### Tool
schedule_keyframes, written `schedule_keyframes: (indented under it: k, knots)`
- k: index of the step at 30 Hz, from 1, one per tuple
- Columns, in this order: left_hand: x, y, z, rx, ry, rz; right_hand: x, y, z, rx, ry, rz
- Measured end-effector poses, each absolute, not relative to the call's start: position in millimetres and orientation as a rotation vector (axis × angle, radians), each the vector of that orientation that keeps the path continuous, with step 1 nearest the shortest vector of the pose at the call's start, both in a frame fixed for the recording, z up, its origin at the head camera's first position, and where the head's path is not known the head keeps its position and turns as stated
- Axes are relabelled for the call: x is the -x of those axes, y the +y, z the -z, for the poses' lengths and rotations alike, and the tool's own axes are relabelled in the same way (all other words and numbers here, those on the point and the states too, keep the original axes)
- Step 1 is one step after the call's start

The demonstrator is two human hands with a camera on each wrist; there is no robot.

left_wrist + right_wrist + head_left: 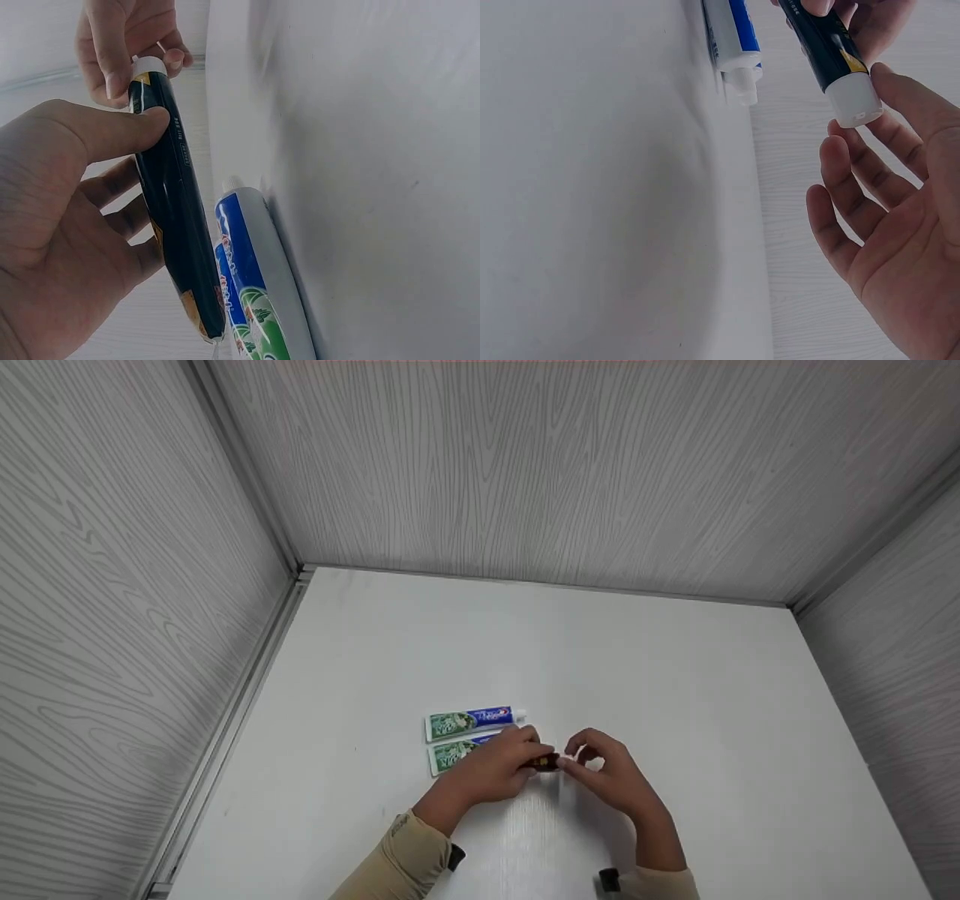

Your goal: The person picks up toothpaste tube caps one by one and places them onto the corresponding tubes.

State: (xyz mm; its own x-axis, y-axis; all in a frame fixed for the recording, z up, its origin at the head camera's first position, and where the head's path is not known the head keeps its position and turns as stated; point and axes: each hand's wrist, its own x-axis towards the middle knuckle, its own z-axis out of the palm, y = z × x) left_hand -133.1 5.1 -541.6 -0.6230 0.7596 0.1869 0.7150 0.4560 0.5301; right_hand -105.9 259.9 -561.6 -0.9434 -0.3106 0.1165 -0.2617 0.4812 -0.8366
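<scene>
A dark toothpaste tube [172,187] with gold patches is gripped by my left hand [499,765], its thumb [124,131] along one side and the fingers behind. My right hand [611,780] pinches the tube's white cap [854,100] between thumb and forefinger, while its other fingers are loosely bent, as the right wrist view shows. Beyond my left hand lie two blue, green and white toothpaste tubes side by side. The farther tube [471,722] shows whole in the head view. The nearer tube [452,754] is partly hidden under my left hand.
The white tabletop [645,675] spreads around both hands. Grey wood-grained panels stand at the back [510,472], the left side [112,622] and the right side [900,622].
</scene>
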Motion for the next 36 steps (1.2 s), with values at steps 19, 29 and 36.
schedule_keyframes:
  k: [19,29,36]
  knots:
    - [134.6,2.3,540.1,-1.309,2.608,-0.910,107.9,261.7,558.4,0.409,2.631,1.383]
    - [133.6,3.1,541.2,-1.287,2.599,-0.903,105.6,262.5,558.6,0.334,2.597,1.350]
    - [131.7,2.6,539.4,-1.279,2.605,-0.893,102.2,263.0,556.8,0.415,2.609,1.421]
